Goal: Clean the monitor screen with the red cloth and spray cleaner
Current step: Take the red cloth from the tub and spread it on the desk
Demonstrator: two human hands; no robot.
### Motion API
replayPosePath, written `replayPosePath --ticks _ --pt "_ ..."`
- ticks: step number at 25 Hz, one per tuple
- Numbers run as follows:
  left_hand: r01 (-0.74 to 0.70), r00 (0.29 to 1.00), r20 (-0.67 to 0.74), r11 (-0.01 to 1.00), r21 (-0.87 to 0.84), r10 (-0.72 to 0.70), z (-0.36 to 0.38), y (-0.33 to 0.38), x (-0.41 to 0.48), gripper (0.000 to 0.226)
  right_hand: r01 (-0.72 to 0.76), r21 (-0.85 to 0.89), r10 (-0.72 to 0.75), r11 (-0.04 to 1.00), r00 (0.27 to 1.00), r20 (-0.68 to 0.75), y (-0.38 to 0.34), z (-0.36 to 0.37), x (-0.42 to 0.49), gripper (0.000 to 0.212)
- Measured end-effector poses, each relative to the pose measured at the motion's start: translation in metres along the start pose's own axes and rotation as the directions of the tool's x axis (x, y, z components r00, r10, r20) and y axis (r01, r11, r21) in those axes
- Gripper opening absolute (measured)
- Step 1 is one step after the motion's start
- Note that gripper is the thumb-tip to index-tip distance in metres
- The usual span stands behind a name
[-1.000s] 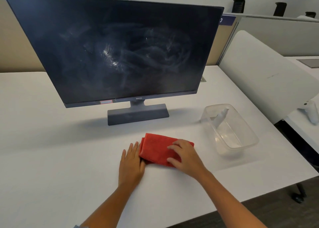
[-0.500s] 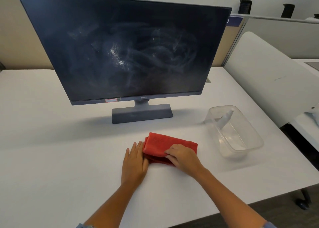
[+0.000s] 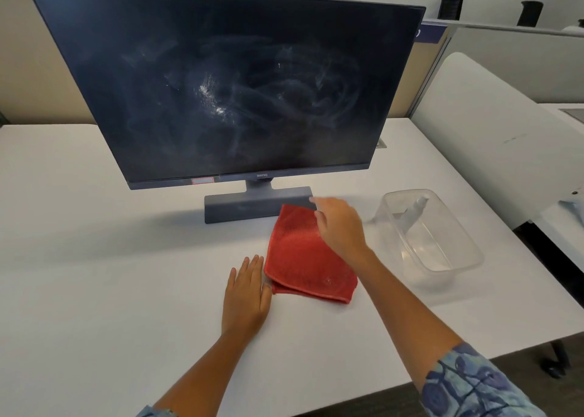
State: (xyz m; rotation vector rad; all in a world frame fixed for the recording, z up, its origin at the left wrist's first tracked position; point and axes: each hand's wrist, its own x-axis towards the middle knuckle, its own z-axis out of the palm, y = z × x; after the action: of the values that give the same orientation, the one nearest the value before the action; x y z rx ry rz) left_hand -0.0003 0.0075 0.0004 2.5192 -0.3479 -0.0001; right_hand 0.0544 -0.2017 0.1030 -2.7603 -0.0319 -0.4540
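Note:
The dark monitor screen (image 3: 240, 94), smeared with whitish streaks, stands on its grey base (image 3: 246, 208) on the white table. In front of it is the red cloth (image 3: 303, 258), partly unfolded. Its near end rests on the table and its far end is raised in front of the base. My right hand (image 3: 339, 227) pinches the cloth's far right corner. Beside the cloth's left edge, my left hand (image 3: 246, 293) lies flat on the table with the fingers apart and the fingertips touching the cloth. A pale spray bottle (image 3: 410, 214) leans inside a clear plastic tub (image 3: 458, 268) to the right.
A white table (image 3: 94, 290) carries everything; its front edge runs along the bottom right. A white curved panel (image 3: 493, 138) stands right of the tub. A beige partition (image 3: 34, 69) rises behind the monitor.
My right hand has moved from the top of the folded cloth toward the monitor base, drawing a layer up and away, so the cloth is opened out longer. My left hand stays flat.

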Motion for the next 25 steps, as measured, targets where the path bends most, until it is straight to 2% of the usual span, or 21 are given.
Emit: replayPosePath --ticks 3,6,8,14,18,22,25 --pt "0.004 1.000 -0.002 1.000 -0.006 -0.005 -0.001 0.001 0.000 0.059 -0.053 -0.002 0.053 0.999 0.989 0.135 -0.002 0.036 -0.027 0.036" --pt "0.008 1.000 -0.001 1.000 -0.024 -0.008 -0.002 0.002 -0.001 0.059 -0.133 -0.147 0.167 0.980 0.954 0.250 -0.003 0.067 -0.047 0.053" --pt "0.010 1.000 0.001 0.999 -0.035 -0.010 -0.002 0.001 -0.001 0.060 -0.113 -0.225 0.177 0.968 0.940 0.291 -0.001 0.079 -0.060 0.061" --pt "0.047 0.999 -0.005 0.995 -0.085 -0.048 -0.001 0.000 -0.001 0.061 0.085 -0.221 -0.007 0.971 0.943 0.334 0.009 0.075 -0.092 0.066" --pt "0.011 1.000 -0.026 0.998 -0.070 -0.013 0.000 0.001 0.001 0.062 0.201 -0.152 -0.133 0.968 0.920 0.368 0.008 0.067 -0.125 0.065" --pt "-0.026 0.999 -0.029 0.998 -0.059 0.025 0.002 -0.001 0.001 0.063 0.229 -0.144 -0.156 0.963 0.904 0.397 0.006 0.063 -0.139 0.064" --pt "-0.117 0.993 0.025 0.993 0.030 0.116 0.004 -0.002 0.001 0.063 0.190 -0.144 -0.126 0.971 0.922 0.366 -0.002 0.061 -0.135 0.060"
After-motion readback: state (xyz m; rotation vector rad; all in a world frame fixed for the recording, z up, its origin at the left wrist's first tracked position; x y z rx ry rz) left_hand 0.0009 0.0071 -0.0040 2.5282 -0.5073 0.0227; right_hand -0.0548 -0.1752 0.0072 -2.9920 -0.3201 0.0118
